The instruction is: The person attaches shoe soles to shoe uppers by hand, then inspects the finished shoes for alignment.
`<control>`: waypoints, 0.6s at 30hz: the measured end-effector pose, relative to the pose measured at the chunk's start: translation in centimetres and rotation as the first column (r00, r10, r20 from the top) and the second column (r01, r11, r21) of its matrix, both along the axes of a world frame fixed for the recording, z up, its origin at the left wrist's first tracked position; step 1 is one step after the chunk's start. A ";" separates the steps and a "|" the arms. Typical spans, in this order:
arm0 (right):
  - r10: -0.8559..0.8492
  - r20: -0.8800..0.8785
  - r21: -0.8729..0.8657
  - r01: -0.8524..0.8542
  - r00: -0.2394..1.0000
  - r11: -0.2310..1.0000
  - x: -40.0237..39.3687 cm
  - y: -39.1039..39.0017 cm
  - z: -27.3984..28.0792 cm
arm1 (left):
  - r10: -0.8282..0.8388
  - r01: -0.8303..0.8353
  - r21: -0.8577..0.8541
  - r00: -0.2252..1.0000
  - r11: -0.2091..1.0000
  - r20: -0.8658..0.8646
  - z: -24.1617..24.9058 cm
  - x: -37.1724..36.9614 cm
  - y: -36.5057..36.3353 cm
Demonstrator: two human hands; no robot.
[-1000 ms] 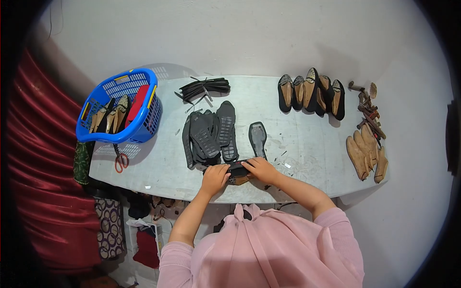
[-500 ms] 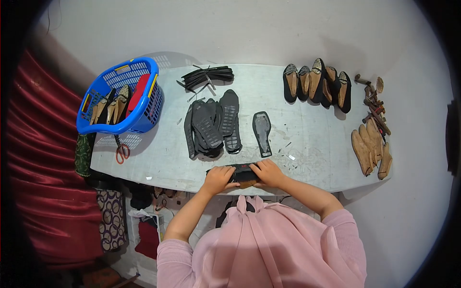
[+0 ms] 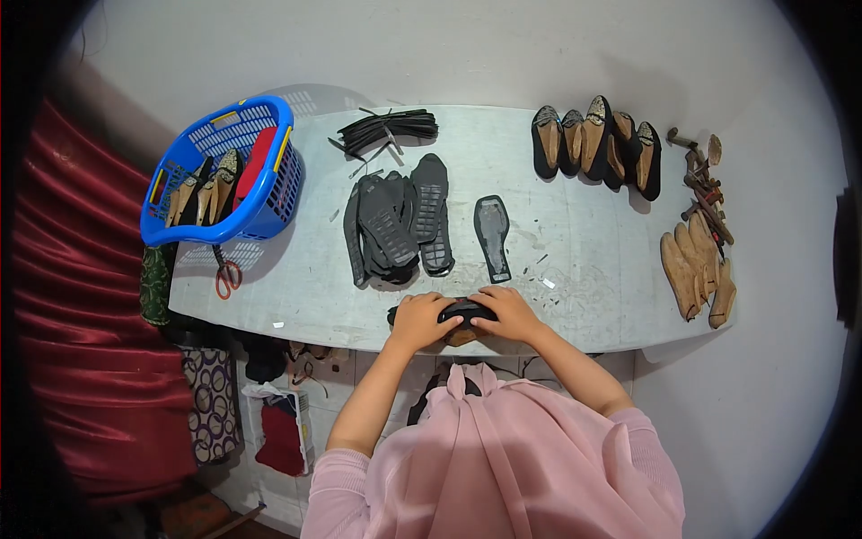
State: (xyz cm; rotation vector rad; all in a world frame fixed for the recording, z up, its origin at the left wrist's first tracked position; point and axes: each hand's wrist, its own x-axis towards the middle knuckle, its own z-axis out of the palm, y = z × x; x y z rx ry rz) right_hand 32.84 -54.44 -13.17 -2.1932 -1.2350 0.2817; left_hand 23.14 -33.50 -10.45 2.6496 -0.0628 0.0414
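Both my left hand [image 3: 418, 321] and right hand [image 3: 510, 313] clamped on a black rubbery shoe with tan underside [image 3: 462, 316], at the near edge of the scuffed grey table [image 3: 575, 260]. My fingers hide most of it. Just beyond it: a flat, glossy black sole [image 3: 492, 235], then a pile of ridged black soles [image 3: 395, 232]. Far left of the shoe: a blue slotted plastic basket [image 3: 224, 184].

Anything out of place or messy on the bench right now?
Mostly tidy. The red-handled scissors lie at the table's left edge under the blue basket, which overhangs that corner. Small scraps litter the surface near the single sole. Both hands grip a black shoe.
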 end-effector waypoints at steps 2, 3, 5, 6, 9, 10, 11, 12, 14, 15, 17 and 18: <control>-0.025 -0.005 0.056 0.025 1.000 0.998 -0.3 0.4 -0.1 | -0.030 0.030 -0.027 1.000 0.999 0.009 -0.4 0.6 0.1; -0.028 -0.014 0.080 0.029 1.000 0.996 -0.3 0.8 -0.5 | -0.041 0.041 -0.041 0.999 0.998 0.004 -0.7 0.8 0.3; -0.040 -0.061 0.084 0.045 0.997 0.995 -0.3 1.4 -1.0 | -0.061 0.066 -0.068 0.996 0.995 0.070 -1.3 1.2 0.5; -0.050 -0.099 0.062 0.057 0.994 0.996 -0.3 1.6 -1.0 | -0.060 0.064 -0.063 0.996 0.996 0.066 -1.5 1.2 0.5; -0.049 -0.055 0.064 0.053 0.997 0.997 -0.4 1.6 -1.3 | -0.072 0.075 -0.056 0.995 0.996 0.066 -1.6 1.1 0.4; -0.042 -0.013 0.076 0.043 0.999 0.996 -0.6 1.5 -1.4 | -0.083 0.087 -0.059 0.994 0.994 0.071 -1.2 0.8 0.5; -0.029 0.070 0.124 0.020 0.997 0.992 -0.9 1.2 -1.4 | -0.092 0.097 -0.061 0.993 0.993 0.075 -1.0 0.6 0.6; -0.018 0.152 0.170 -0.008 0.988 0.985 -1.2 0.7 -1.5 | -0.103 0.114 -0.083 0.987 0.990 0.122 -1.1 0.2 0.7; -0.016 0.294 0.200 -0.045 0.956 0.979 -1.7 -0.4 -1.6 | -0.120 0.149 -0.127 0.970 0.981 0.213 -1.6 -0.6 1.0; -0.020 0.354 0.189 -0.051 0.935 0.981 -1.8 -0.9 -1.5 | -0.111 0.147 -0.130 0.963 0.981 0.246 -1.6 -0.9 1.1; -0.023 0.424 0.152 -0.046 0.906 0.987 -2.2 -1.6 -1.6 | -0.092 0.140 -0.138 0.947 0.980 0.308 -1.4 -1.5 1.2; -0.025 0.435 0.127 -0.034 0.900 0.991 -2.5 -1.9 -1.8 | -0.093 0.137 -0.140 0.955 0.981 0.283 -1.1 -1.9 1.2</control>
